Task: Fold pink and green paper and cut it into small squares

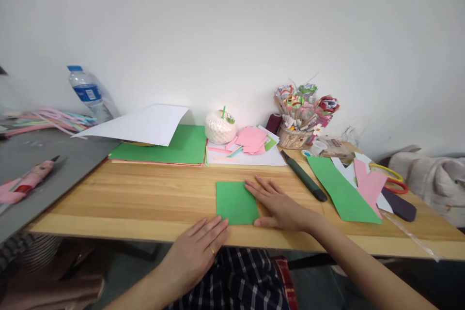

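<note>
A square of green paper (pixel 237 203) lies flat on the wooden table near its front edge. My right hand (pixel 279 206) rests on the table at the paper's right side, fingers stretched out, the fingertips over its upper right corner and the thumb by its lower right corner. At the lower left corner, my left hand (pixel 196 249) lies with its fingers extended, the fingertips touching the paper's edge. A ring shows on one finger of that hand. Neither hand grips anything.
Behind lie green sheets (pixel 189 145) under a white sheet (pixel 145 123), a white ball-shaped ornament (pixel 220 127) and pink paper pieces (pixel 250 139). To the right are a dark green cutter (pixel 305 177), a green strip (pixel 343 193), scissors (pixel 394 185) and paper flowers (pixel 308 106). Leftward: a glue gun (pixel 36 177), a bottle (pixel 87 92).
</note>
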`<state>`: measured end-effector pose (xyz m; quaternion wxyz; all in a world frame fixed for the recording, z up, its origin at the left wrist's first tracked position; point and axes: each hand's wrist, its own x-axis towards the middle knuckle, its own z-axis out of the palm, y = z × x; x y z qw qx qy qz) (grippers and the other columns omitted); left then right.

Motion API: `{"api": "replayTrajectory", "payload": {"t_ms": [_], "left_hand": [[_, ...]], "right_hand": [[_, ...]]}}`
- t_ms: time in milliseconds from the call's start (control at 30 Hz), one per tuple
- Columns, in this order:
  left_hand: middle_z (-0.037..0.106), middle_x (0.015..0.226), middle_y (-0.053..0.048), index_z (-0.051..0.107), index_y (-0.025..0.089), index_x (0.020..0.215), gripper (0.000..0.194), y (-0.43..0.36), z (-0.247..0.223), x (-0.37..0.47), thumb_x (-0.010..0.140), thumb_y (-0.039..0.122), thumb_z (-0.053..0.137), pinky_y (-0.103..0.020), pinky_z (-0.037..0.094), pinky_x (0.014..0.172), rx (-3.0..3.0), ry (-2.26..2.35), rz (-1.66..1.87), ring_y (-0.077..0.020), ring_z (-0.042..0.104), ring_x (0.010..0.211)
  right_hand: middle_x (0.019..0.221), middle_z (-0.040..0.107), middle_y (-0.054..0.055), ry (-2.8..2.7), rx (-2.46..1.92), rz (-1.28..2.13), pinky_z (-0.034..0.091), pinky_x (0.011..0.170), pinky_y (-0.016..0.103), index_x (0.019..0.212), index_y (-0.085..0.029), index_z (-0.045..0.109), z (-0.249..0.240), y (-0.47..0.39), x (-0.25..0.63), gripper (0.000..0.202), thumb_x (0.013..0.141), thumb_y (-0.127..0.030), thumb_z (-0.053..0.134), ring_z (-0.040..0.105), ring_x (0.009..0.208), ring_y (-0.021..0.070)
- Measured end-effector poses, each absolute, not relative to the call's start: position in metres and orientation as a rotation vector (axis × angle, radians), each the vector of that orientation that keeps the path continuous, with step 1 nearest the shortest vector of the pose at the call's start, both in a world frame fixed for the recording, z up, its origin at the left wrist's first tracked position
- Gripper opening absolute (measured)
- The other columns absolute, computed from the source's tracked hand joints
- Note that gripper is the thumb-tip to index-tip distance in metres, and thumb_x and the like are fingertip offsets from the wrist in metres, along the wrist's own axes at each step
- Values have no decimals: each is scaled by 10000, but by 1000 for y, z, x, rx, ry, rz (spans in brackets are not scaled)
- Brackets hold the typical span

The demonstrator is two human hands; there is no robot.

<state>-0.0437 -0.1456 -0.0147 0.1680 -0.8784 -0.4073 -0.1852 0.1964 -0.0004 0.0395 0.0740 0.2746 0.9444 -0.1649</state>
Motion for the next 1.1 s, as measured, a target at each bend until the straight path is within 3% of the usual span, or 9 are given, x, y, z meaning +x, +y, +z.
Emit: {"api": "replayTrajectory", "payload": {"t_ms": [233,300,500,600,700,800,900,1000,1100], "left_hand": [[661,1083,-68,582,135,1099,282,-134,7,-39,903,275,434,-347,501,860,-2616,-1293,-814,-195,615,1001],[645,1118,-67,589,151,1102,284,-121,12,-32,917,289,425,-357,473,904,-2624,-1361,-793,-201,585,1056],[329,1400,-210,380,83,1340,741,-98,5,-12,839,630,377,-493,309,1022,-2665,-1595,-293,-335,263,1311],[247,1423,-240,332,74,1365,889,-108,0,-14,746,701,449,-499,273,1036,-2734,-1523,-181,-350,204,1327],[265,1415,-242,339,120,1367,942,-125,-6,-20,647,658,620,-504,299,1014,-2755,-1425,-103,-360,253,1310],[347,1406,-160,371,218,1349,695,-139,-16,-29,764,495,625,-435,354,990,-2634,-1391,-188,-290,349,1283],[413,1379,-90,404,215,1323,495,-145,-24,-36,877,401,513,-383,387,968,-2506,-1355,-274,-226,421,1243],[452,1353,-77,424,193,1306,537,-146,-27,-41,857,473,512,-368,388,970,-2485,-1302,-296,-213,444,1225],[491,1320,-85,441,183,1293,594,-145,-28,-45,821,535,524,-347,373,987,-2490,-1279,-368,-203,451,1219]], "right_hand": [[1497,71,98,2829,865,-469,64,1090,469,1436,-158,72,39,2,195,898,779,-636,455,-22,1362,239],[1492,83,118,2830,888,-437,86,1091,462,1433,-132,101,43,-1,193,905,769,-595,505,9,1364,237],[1486,76,151,2944,939,-220,104,1096,462,1426,-73,120,35,-33,191,789,843,-495,442,-11,1366,215],[1460,182,191,3047,880,44,232,1069,437,1406,-41,207,15,-58,196,930,753,-644,482,85,1364,247],[1420,284,219,3141,884,367,313,1024,421,1355,-9,321,-2,-81,199,967,687,-672,540,185,1343,285],[1377,378,207,3189,978,627,348,992,402,1293,-12,418,-13,-95,198,735,793,-544,504,286,1309,276],[1356,428,161,3194,1038,734,363,984,380,1275,-45,444,-19,-97,198,479,864,-292,439,344,1283,234],[1363,428,134,3195,996,780,376,985,371,1286,-63,432,-21,-94,201,490,800,-56,373,335,1289,213],[1371,415,137,3201,969,746,397,982,371,1307,-63,403,-19,-92,202,573,741,9,355,310,1301,212]]}}
